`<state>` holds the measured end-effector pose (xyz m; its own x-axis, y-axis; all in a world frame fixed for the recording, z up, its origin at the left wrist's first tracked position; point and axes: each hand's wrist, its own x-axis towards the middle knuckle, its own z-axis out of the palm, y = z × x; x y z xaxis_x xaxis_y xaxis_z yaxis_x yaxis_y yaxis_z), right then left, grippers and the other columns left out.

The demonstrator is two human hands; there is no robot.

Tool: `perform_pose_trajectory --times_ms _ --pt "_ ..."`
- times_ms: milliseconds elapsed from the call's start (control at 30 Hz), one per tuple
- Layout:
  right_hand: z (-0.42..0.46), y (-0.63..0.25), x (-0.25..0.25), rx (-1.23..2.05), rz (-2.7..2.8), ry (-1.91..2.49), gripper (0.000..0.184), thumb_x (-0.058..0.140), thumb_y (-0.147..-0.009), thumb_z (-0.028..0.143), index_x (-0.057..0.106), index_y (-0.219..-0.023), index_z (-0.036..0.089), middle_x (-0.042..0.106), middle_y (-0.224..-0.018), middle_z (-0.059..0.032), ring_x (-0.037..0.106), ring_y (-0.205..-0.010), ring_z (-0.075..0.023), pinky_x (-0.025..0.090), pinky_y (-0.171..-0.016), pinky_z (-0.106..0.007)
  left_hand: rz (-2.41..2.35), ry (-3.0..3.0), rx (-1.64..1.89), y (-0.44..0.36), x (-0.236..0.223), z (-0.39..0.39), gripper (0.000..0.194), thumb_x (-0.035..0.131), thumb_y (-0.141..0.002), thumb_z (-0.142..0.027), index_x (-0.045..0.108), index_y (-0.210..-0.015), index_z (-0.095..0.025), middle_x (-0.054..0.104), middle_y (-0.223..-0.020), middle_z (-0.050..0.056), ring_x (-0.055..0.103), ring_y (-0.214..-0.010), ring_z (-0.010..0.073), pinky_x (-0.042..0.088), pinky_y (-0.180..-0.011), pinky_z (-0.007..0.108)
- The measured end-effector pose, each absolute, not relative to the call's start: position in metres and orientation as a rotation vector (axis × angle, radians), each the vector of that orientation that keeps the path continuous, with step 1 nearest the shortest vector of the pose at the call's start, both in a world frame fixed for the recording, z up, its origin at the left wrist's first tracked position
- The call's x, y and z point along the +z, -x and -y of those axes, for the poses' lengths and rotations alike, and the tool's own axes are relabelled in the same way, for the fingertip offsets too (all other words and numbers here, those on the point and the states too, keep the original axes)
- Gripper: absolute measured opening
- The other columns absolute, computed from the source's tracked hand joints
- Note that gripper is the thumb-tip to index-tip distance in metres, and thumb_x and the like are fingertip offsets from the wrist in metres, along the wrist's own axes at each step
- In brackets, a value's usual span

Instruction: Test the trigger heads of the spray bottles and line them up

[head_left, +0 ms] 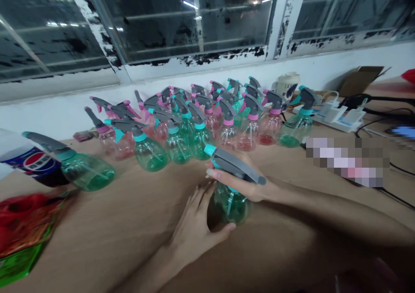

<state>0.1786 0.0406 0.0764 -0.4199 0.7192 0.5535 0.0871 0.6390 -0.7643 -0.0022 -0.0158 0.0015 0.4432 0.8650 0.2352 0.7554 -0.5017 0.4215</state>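
Note:
A green spray bottle [231,202] with a grey and teal trigger head [236,165] stands on the brown table [129,232] in front of me. My left hand [197,224] cups the bottle's round body from the left, thumb under it. My right hand [246,183] is wrapped round the neck and trigger head from the right. Behind it, several green and pink spray bottles [201,120] stand grouped along the wall. One more green bottle [86,170] sits apart at the left.
A Pepsi bottle [30,161] and a red and green snack bag [22,228] lie at the left edge. At the right sit a white power strip [337,113] with plugs, black cables, a white cup [287,85] and a cardboard box [359,79].

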Motion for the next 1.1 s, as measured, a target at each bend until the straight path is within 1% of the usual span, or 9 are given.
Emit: perform_pose_trajectory --times_ms 133,233,300,400,500,600,767,967,1100 --pt "-0.040 -0.178 0.077 0.944 1.869 0.625 0.020 0.061 -0.083 0.039 0.062 -0.087 0.020 0.062 -0.079 0.0004 0.058 -0.072 -0.0128 0.046 -0.064 -0.027 -1.404 -2.467 0.600 0.004 0.000 0.016 0.083 0.062 -0.079 -0.051 0.022 -0.145 -0.021 0.037 -0.146 0.017 0.032 -0.135 0.0370 0.033 -0.105 0.060" --pt "-0.040 -0.177 0.077 1.041 1.832 0.584 0.025 0.065 -0.080 0.039 0.062 -0.097 0.020 0.066 -0.091 -0.0024 0.062 -0.081 -0.0156 0.049 -0.072 -0.030 -1.376 -2.506 0.565 0.008 0.002 0.013 0.084 0.060 -0.078 -0.056 0.025 -0.144 -0.018 0.037 -0.146 0.018 0.032 -0.135 0.0381 0.031 -0.105 0.060" --pt "-0.039 -0.177 0.078 1.029 1.833 0.563 0.026 0.065 -0.080 0.038 0.063 -0.099 0.020 0.067 -0.096 -0.0035 0.063 -0.087 -0.0173 0.050 -0.078 -0.033 -1.328 -2.549 0.534 0.014 0.005 0.009 0.085 0.057 -0.080 -0.059 0.022 -0.145 -0.019 0.036 -0.146 0.017 0.032 -0.134 0.0375 0.029 -0.106 0.060" --pt "-0.038 -0.178 0.077 0.991 1.842 0.552 0.024 0.066 -0.079 0.035 0.064 -0.099 0.021 0.067 -0.098 -0.0037 0.064 -0.090 -0.0186 0.050 -0.083 -0.035 -1.309 -2.574 0.535 0.025 0.010 -0.002 0.075 0.047 -0.086 -0.058 0.020 -0.146 -0.022 0.037 -0.146 0.015 0.033 -0.134 0.0351 0.029 -0.107 0.058" --pt "-0.039 -0.179 0.076 1.018 1.839 0.539 0.025 0.066 -0.079 0.033 0.064 -0.102 0.021 0.067 -0.098 -0.0035 0.064 -0.088 -0.0180 0.050 -0.082 -0.035 -1.364 -2.562 0.628 0.034 0.013 -0.014 0.059 0.038 -0.092 -0.054 0.027 -0.142 -0.024 0.040 -0.144 0.013 0.035 -0.133 0.0317 0.029 -0.107 0.056" --pt "-0.041 -0.179 0.075 1.066 1.829 0.514 0.025 0.067 -0.078 0.031 0.064 -0.102 0.022 0.066 -0.097 -0.0029 0.062 -0.085 -0.0161 0.050 -0.081 -0.033 -1.457 -2.512 0.695 0.038 0.013 -0.023 0.050 0.038 -0.094 -0.048 0.033 -0.138 -0.024 0.046 -0.138 0.010 0.040 -0.129 0.0281 0.031 -0.107 0.052" --pt "-0.042 -0.180 0.073 1.105 1.830 0.504 0.025 0.067 -0.079 0.032 0.063 -0.101 0.021 0.065 -0.097 -0.0022 0.061 -0.081 -0.0141 0.050 -0.078 -0.031 -1.505 -2.478 0.753 0.034 0.009 -0.023 0.044 0.041 -0.095 -0.046 0.039 -0.133 -0.024 0.050 -0.133 0.008 0.045 -0.126 0.0254 0.037 -0.105 0.046" --pt "-0.041 -0.178 0.070 1.148 1.816 0.508 0.028 0.065 -0.080 0.031 0.061 -0.106 0.022 0.064 -0.105 -0.0043 0.062 -0.086 -0.0165 0.051 -0.072 -0.031 -1.500 -2.491 0.758 0.021 0.006 -0.013 0.034 0.044 -0.095 -0.036 0.045 -0.126 -0.024 0.055 -0.129 0.007 0.050 -0.121 0.0235 0.043 -0.101 0.044" --pt "-0.040 -0.179 0.075 1.008 1.877 0.544 0.021 0.064 -0.082 0.034 0.063 -0.096 0.020 0.064 -0.091 -0.0022 0.060 -0.077 -0.0143 0.048 -0.068 -0.029 -1.483 -2.518 0.771 0.018 0.001 -0.010 0.030 0.047 -0.093 -0.026 0.048 -0.123 -0.022 0.056 -0.127 0.006 0.052 -0.119 0.0230 0.044 -0.101 0.044"
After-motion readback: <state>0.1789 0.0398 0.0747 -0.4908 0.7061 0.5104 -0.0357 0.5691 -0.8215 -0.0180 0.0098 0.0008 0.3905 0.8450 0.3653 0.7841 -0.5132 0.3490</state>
